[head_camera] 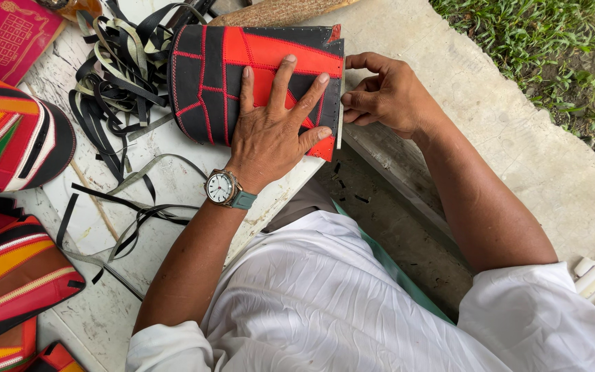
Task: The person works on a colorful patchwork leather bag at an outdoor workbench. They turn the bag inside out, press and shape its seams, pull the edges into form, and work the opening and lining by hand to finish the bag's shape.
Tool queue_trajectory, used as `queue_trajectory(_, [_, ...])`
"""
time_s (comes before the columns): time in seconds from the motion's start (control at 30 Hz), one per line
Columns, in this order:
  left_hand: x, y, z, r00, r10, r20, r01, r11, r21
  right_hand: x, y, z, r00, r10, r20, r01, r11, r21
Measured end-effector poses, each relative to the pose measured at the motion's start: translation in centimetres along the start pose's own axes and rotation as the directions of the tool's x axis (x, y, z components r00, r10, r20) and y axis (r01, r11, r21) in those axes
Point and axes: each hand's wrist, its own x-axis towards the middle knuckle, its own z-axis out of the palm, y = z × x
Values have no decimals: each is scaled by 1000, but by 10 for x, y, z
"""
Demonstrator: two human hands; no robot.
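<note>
1. One stitched red-and-black patchwork panel (pixel 256 79) is lying flat on the white counter (pixel 173 179), long axis running left-right.
2. Left hand (pixel 273 131) is pressing it, fingers spread.
3. Right hand (pixel 383 93) is pinching its right edge.

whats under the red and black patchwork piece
The patchwork piece lies on a white worn board, with black strips running under its left edge. The left hand presses on top; anything beneath its middle is covered.
</note>
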Motion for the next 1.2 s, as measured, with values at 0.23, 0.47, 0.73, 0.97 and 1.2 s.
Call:
queue_trajectory(0.23, [-1,0,2,999,18,-41,-18,1000,-5,-4,-3,3,1000,-12,-12,11,999,-32])
queue_trajectory(0.47, [-1,2,-1,999,-16,33,17,998,-59,-6,0,5,1000,-5,-21,4,998,-69])
queue_trajectory(0.73, [-2,1,0,1000,-1,-5,1,999,-47,-5,3,7,1000,-17,-9,16,999,-46])
queue_trajectory(0.97, [-3,-1,2,1000,8,-24,-9,999,-51,-6,1,6,1000,-24,8,24,999,-35])
queue_trajectory(1.2, [-3,-1,4,1000,6,-26,-7,999,-39,-7,1,8,1000,-13,-24,11,996,-85])
